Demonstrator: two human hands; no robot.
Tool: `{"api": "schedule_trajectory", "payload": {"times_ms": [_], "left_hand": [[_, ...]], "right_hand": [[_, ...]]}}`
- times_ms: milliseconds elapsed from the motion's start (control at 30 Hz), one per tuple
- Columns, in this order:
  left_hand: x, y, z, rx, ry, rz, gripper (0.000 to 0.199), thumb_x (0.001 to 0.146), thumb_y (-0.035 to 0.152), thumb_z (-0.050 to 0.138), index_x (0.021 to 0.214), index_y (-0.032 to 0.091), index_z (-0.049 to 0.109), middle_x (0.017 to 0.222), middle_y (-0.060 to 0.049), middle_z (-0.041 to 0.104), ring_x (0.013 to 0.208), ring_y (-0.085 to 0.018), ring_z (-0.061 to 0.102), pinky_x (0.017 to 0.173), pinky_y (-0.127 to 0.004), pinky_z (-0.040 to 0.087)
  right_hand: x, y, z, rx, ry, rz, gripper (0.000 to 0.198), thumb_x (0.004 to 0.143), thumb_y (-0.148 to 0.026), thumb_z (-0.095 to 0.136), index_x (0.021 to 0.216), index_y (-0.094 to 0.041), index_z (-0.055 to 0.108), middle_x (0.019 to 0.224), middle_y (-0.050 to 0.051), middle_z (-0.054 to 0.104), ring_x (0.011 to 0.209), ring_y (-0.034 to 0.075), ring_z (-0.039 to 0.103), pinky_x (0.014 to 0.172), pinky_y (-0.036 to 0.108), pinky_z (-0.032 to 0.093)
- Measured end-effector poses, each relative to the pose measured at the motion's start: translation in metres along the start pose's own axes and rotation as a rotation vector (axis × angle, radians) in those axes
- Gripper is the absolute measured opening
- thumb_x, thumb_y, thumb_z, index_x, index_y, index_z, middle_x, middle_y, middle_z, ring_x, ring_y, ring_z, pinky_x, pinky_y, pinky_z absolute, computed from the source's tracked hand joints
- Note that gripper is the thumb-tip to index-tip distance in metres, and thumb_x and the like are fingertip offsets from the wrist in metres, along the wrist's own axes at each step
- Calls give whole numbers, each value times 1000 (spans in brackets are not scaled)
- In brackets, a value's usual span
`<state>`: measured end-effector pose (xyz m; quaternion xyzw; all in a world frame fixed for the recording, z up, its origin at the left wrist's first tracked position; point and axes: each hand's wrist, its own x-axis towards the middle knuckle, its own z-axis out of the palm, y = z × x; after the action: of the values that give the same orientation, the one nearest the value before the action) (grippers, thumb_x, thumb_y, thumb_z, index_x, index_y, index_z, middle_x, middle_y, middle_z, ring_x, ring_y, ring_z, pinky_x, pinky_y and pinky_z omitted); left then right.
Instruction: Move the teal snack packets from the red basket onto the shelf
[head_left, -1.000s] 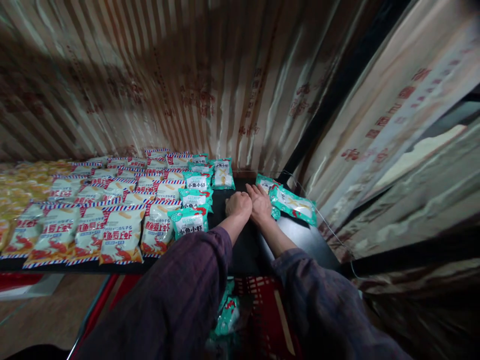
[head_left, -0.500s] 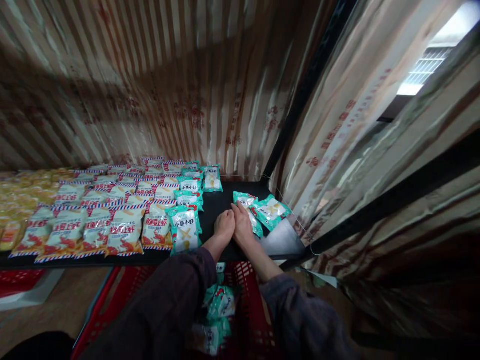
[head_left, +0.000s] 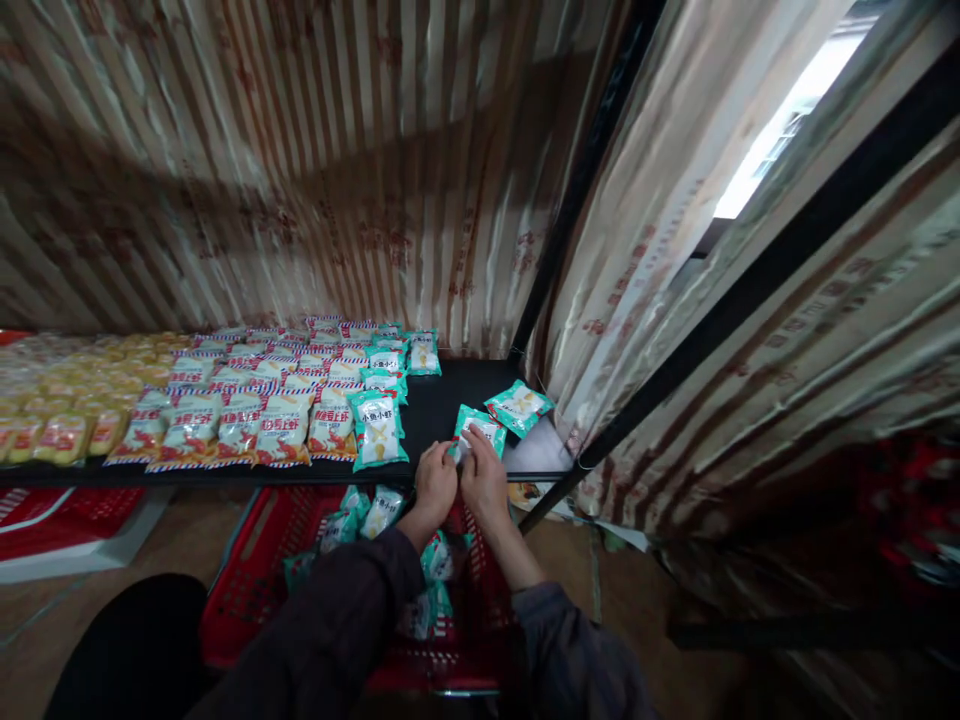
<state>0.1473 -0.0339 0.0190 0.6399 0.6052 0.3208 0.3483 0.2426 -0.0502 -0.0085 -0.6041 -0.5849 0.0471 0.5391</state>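
Observation:
At the front edge of the black shelf (head_left: pixel 431 405), both hands are close together around a teal and white snack bag (head_left: pixel 480 425). My left hand (head_left: pixel 436 485) has its fingers curled in at the bag's lower left corner. Bent fingers of my right hand (head_left: pixel 484 475) lie over the bag's front and cover its lower part. A second teal bag (head_left: pixel 519 407) lies tilted just behind, apart from the hands. To the left, an upright teal bag (head_left: pixel 377 430) fronts a row of matching bags. My fingertips are partly hidden.
Rows of striped-edge snack bags (head_left: pixel 283 425) and yellow packs (head_left: pixel 64 435) fill the shelf's left. Below stands a red basket (head_left: pixel 232 600) with several teal bags. A slanted black post (head_left: pixel 559 505) and plastic sheeting (head_left: pixel 615 290) bound the right side.
The held bag has shifted toward the shelf's front edge, and both hands have moved back with it. The view has shifted, showing more of the red basket.

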Motion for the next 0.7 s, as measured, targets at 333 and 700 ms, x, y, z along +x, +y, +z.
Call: {"api": "schedule_trajectory", "payload": {"times_ms": [333,700], "left_hand": [[-26,-5,26,281,78,263,49,91,24,38,134,5,50,141,-16,50,140,-26,34,118,-43,26],[-51,-15,28,232,135,277,52,88,18,37,140,7,43,141,-15,51,139,-26,35,116,-45,31]], "right_hand": [[-26,12,-28,-228,53,199,44,83,-29,42,115,-9,63,128,21,56,122,32,49,104,53,39],[-35,16,-33,470,134,688,64,75,-35,55,136,-18,44,111,9,70,94,21,67,84,34,54]]}}
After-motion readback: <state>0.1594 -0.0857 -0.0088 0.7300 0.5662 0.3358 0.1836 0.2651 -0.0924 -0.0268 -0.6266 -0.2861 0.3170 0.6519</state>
